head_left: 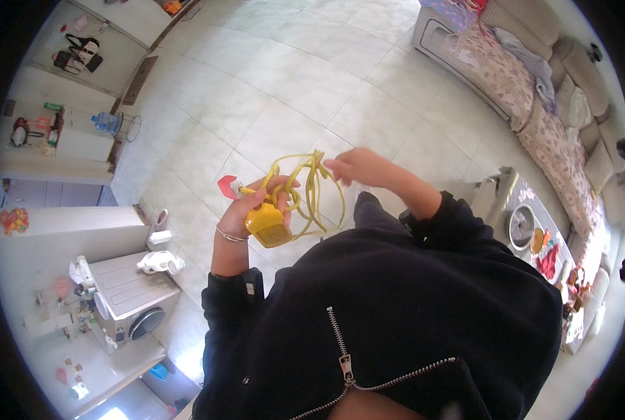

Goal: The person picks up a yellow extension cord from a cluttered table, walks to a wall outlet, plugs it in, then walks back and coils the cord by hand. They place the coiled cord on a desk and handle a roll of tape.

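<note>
My left hand (256,208), with a bracelet at its wrist, is closed around a yellow block (269,225) and part of the loose loops of a thin yellow cord (313,185). A red piece (228,186) with a pale end sticks out beside that thumb; its kind is unclear. To the right, my right hand (363,168) has its fingers curled and bunched at the upper right of the loops, its fingertips against the cord. Slight blur hides how firmly they grip. Several loops hang between the two hands, above the tiled floor.
Along the right stand a long sofa (519,91) with a flowered cover and a low table (498,192) bearing a metal bowl (521,227). At the left are a white washing machine (134,287), a white jug (160,262) and a blue water bottle (107,123).
</note>
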`<state>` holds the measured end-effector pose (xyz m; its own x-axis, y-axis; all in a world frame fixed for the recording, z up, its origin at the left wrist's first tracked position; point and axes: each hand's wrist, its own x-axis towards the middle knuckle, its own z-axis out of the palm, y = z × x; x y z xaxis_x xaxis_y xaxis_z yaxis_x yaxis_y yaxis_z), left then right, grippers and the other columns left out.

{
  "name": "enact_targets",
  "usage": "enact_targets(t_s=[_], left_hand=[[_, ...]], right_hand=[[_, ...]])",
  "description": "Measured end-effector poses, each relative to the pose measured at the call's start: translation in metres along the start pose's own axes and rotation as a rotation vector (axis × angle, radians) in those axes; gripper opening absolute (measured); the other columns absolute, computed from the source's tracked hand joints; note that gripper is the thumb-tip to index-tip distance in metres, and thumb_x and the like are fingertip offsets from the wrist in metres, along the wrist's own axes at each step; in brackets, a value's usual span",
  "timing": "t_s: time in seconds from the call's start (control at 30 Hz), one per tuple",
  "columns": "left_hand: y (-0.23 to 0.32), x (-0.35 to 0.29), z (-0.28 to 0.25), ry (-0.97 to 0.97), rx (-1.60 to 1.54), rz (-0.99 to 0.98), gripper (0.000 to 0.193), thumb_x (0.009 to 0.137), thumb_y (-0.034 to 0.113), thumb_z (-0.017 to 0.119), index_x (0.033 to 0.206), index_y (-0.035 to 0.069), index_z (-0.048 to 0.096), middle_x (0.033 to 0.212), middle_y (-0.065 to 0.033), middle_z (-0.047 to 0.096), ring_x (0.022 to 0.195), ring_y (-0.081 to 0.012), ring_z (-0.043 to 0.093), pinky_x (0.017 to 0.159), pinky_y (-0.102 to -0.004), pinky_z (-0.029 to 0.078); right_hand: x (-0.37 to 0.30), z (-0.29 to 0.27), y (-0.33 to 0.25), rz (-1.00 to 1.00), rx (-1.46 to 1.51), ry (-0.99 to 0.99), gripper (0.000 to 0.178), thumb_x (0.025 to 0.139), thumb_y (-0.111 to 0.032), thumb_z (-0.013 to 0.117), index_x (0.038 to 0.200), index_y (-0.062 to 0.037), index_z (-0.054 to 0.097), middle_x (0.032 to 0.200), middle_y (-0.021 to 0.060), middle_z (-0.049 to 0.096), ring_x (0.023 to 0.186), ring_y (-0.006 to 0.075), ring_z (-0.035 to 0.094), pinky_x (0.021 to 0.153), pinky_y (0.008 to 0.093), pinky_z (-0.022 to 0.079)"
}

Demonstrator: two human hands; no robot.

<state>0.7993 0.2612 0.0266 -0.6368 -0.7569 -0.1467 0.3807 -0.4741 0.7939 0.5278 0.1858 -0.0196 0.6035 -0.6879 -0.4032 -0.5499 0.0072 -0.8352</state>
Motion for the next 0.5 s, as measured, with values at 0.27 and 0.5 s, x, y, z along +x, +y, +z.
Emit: enact_targets(t_s=[0.27, 0.5], left_hand=[[0.025, 0.059, 0.008, 0.054, 0.068, -0.075, 0.05, 0.087, 0.031, 0.059, 0.119, -0.007, 0.051, 0.085, -0.0129, 0.059, 0.077, -0.0281, 0.065, 0.067, -0.0346, 0.052], [0.064, 0.075, 0.004, 0.034, 0.132, -0.049, 0.045, 0.086, 0.034, 0.061, 0.11, -0.003, 0.05, 0.083, -0.0134, 0.058, 0.077, -0.0275, 0.064, 0.07, -0.0368, 0.052]], right_hand=[[0.104, -0.044, 0.042, -0.222, 0.183, 0.251, 0.049, 0.083, -0.038, 0.069, 0.109, -0.0009, 0.051, 0.092, 0.0151, 0.062, 0.083, 0.0256, 0.062, 0.074, 0.0357, 0.049], [0.144, -0.091, 0.047, -0.323, -0.113, 0.402, 0.031, 0.083, -0.029, 0.066, 0.105, -0.0075, 0.06, 0.108, 0.012, 0.06, 0.092, 0.0263, 0.06, 0.075, 0.0344, 0.05]])
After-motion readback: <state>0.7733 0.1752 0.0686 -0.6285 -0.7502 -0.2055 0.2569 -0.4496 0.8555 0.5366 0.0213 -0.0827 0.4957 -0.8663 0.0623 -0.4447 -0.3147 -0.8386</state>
